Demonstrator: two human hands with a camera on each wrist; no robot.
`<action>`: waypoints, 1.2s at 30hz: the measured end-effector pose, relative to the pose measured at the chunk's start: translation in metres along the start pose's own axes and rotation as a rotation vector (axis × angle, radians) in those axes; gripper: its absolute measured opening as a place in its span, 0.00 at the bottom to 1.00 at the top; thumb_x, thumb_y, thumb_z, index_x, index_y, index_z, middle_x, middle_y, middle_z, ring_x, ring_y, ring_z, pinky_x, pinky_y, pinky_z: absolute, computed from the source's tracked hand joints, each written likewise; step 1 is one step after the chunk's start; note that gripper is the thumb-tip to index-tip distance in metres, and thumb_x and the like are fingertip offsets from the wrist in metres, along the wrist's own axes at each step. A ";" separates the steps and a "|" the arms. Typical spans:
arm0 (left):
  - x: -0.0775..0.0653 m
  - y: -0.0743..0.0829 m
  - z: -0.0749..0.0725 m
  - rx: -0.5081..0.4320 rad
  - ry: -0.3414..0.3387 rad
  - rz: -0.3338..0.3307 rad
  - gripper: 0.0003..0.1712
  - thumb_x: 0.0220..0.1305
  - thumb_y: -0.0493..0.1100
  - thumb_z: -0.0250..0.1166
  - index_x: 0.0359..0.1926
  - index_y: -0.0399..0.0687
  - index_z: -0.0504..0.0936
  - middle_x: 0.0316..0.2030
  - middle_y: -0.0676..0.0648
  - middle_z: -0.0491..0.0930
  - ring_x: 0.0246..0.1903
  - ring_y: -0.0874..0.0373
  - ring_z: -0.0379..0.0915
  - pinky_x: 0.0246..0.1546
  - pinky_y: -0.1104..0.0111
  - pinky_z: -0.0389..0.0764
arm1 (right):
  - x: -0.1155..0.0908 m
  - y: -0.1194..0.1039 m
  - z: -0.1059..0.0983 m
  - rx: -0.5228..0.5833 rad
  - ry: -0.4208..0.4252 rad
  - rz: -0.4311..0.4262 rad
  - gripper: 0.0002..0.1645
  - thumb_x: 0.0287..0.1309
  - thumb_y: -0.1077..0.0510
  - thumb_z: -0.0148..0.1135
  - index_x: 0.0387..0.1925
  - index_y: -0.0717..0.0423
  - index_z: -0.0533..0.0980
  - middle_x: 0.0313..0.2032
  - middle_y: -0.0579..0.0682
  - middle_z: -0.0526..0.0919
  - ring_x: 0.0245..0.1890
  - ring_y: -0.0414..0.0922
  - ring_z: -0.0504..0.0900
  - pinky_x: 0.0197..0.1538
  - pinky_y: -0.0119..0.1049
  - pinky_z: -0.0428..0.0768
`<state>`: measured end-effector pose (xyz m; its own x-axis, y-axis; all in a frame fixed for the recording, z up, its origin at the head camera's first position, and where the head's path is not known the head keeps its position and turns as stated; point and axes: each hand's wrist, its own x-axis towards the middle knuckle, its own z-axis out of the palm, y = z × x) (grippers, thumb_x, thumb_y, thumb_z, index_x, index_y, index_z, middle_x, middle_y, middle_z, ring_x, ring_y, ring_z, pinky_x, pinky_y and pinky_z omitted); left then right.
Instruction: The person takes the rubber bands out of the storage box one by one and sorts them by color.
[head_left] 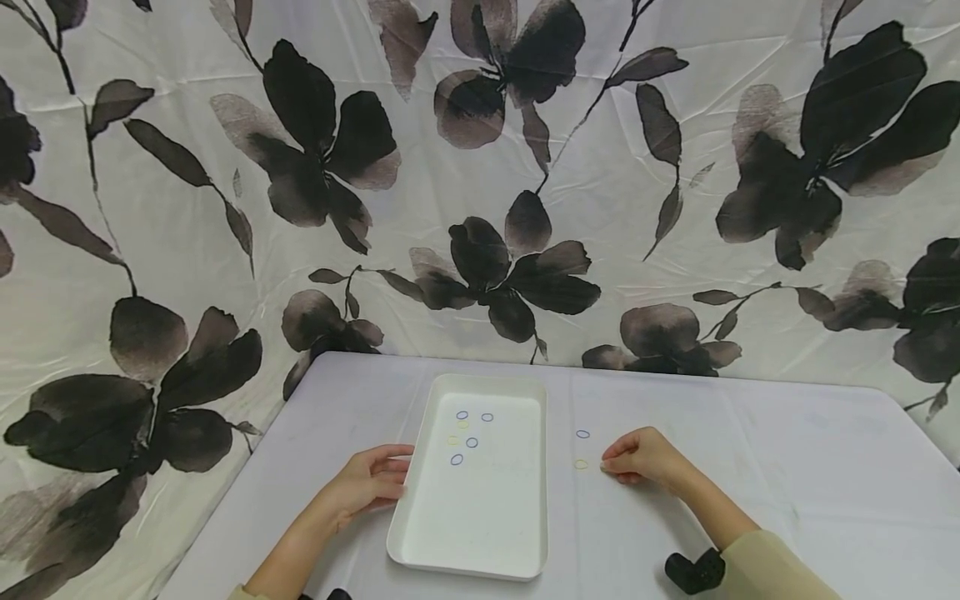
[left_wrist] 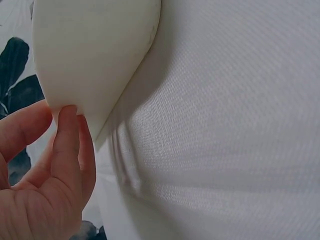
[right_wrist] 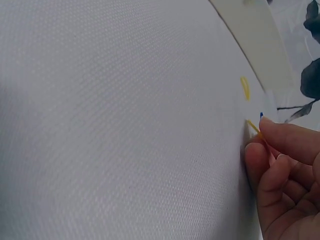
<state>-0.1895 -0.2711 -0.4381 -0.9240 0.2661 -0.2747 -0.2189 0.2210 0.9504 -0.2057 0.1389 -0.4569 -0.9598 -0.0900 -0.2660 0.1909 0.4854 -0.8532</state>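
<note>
My right hand [head_left: 647,457] pinches a yellow rubber band [right_wrist: 253,126] between thumb and finger, close over the white cloth right of the tray. Just left of these fingertips lies another yellow rubber band [head_left: 581,464], with a blue rubber band [head_left: 582,434] beyond it. My left hand [head_left: 367,483] touches the left side of the white tray [head_left: 468,533], its relaxed fingertips against the rim and outer wall in the left wrist view. Inside the tray's far half lie several blue rubber bands [head_left: 472,442] and two faint yellow rubber bands [head_left: 453,440].
A white cloth [head_left: 787,467] covers the table under the tray. Behind the table's far edge hangs a white curtain [head_left: 600,192] with dark flowers. A black strap piece [head_left: 696,572] sits at the right sleeve [head_left: 772,567].
</note>
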 end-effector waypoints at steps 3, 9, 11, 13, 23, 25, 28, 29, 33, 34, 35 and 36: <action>-0.001 0.001 0.001 -0.004 0.006 -0.001 0.37 0.47 0.22 0.62 0.61 0.27 0.63 0.49 0.33 0.73 0.43 0.52 0.76 0.39 0.63 0.80 | 0.000 0.000 -0.001 -0.006 -0.004 -0.001 0.07 0.47 0.64 0.69 0.29 0.65 0.81 0.20 0.47 0.80 0.18 0.39 0.75 0.24 0.30 0.75; -0.001 0.002 0.001 -0.006 0.006 -0.004 0.37 0.47 0.22 0.62 0.62 0.27 0.63 0.50 0.32 0.73 0.44 0.51 0.76 0.39 0.63 0.80 | -0.002 0.000 -0.005 -0.011 -0.025 -0.021 0.08 0.47 0.64 0.69 0.30 0.66 0.81 0.21 0.47 0.80 0.19 0.39 0.75 0.24 0.30 0.75; -0.001 0.002 0.001 -0.004 0.006 -0.006 0.37 0.47 0.23 0.62 0.62 0.28 0.63 0.51 0.32 0.73 0.44 0.51 0.76 0.39 0.63 0.80 | -0.002 0.000 -0.007 -0.016 -0.027 -0.022 0.08 0.48 0.64 0.69 0.31 0.67 0.81 0.21 0.47 0.80 0.19 0.39 0.75 0.24 0.31 0.75; -0.001 0.001 0.001 -0.003 0.008 -0.008 0.37 0.47 0.23 0.62 0.62 0.28 0.63 0.50 0.32 0.73 0.44 0.52 0.76 0.39 0.63 0.80 | -0.003 0.000 -0.008 -0.021 -0.026 -0.017 0.08 0.48 0.64 0.68 0.31 0.67 0.81 0.21 0.47 0.80 0.19 0.39 0.75 0.24 0.31 0.75; -0.001 0.002 0.001 -0.002 0.015 -0.009 0.36 0.47 0.23 0.62 0.61 0.28 0.64 0.50 0.33 0.73 0.43 0.52 0.76 0.39 0.63 0.80 | -0.005 -0.008 -0.015 0.006 -0.048 -0.021 0.10 0.49 0.65 0.67 0.34 0.69 0.80 0.24 0.48 0.81 0.22 0.40 0.76 0.27 0.32 0.77; -0.001 0.002 0.001 0.000 0.016 -0.010 0.37 0.47 0.23 0.62 0.61 0.28 0.64 0.50 0.33 0.73 0.43 0.52 0.76 0.38 0.63 0.80 | -0.004 -0.010 -0.017 0.014 -0.058 -0.027 0.11 0.50 0.65 0.65 0.35 0.70 0.79 0.26 0.48 0.82 0.23 0.40 0.77 0.28 0.33 0.77; 0.000 0.002 0.002 0.002 0.017 -0.010 0.37 0.46 0.23 0.62 0.61 0.28 0.64 0.50 0.33 0.73 0.43 0.51 0.76 0.38 0.63 0.80 | -0.003 -0.016 -0.020 0.019 -0.057 -0.016 0.11 0.51 0.65 0.64 0.37 0.70 0.79 0.28 0.49 0.82 0.25 0.41 0.77 0.30 0.34 0.78; 0.000 0.002 0.002 0.002 0.016 -0.010 0.37 0.46 0.23 0.62 0.62 0.28 0.64 0.50 0.33 0.74 0.44 0.51 0.76 0.38 0.63 0.80 | -0.003 -0.019 -0.021 0.016 -0.058 -0.016 0.11 0.51 0.65 0.63 0.38 0.69 0.79 0.28 0.49 0.82 0.25 0.41 0.77 0.30 0.34 0.78; 0.001 0.001 0.002 -0.001 0.012 -0.011 0.37 0.46 0.22 0.62 0.62 0.28 0.63 0.50 0.33 0.73 0.44 0.51 0.76 0.38 0.63 0.80 | -0.001 -0.031 -0.023 0.011 -0.061 -0.028 0.13 0.52 0.65 0.62 0.40 0.69 0.79 0.28 0.49 0.83 0.25 0.42 0.77 0.29 0.34 0.77; 0.001 0.001 0.002 -0.003 0.010 -0.011 0.38 0.46 0.22 0.62 0.62 0.28 0.63 0.50 0.33 0.73 0.44 0.50 0.76 0.38 0.63 0.80 | 0.000 -0.034 -0.023 0.013 -0.061 -0.029 0.14 0.52 0.64 0.63 0.40 0.69 0.79 0.27 0.48 0.82 0.25 0.42 0.77 0.29 0.34 0.77; 0.001 0.000 0.001 -0.006 0.008 -0.011 0.38 0.47 0.22 0.62 0.62 0.28 0.63 0.50 0.33 0.73 0.44 0.50 0.76 0.39 0.63 0.80 | 0.001 -0.036 -0.023 0.012 -0.065 -0.037 0.14 0.52 0.64 0.63 0.41 0.70 0.78 0.27 0.48 0.82 0.25 0.42 0.77 0.29 0.34 0.77; 0.001 0.000 0.001 -0.008 0.005 -0.010 0.38 0.47 0.22 0.61 0.62 0.28 0.62 0.50 0.33 0.73 0.44 0.50 0.76 0.39 0.63 0.80 | 0.002 -0.039 -0.023 0.014 -0.064 -0.036 0.15 0.52 0.63 0.64 0.41 0.69 0.79 0.27 0.47 0.82 0.25 0.42 0.77 0.30 0.35 0.77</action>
<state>-0.1897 -0.2698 -0.4381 -0.9233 0.2597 -0.2831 -0.2302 0.2160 0.9489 -0.2194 0.1402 -0.4134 -0.9512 -0.1625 -0.2625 0.1596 0.4690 -0.8687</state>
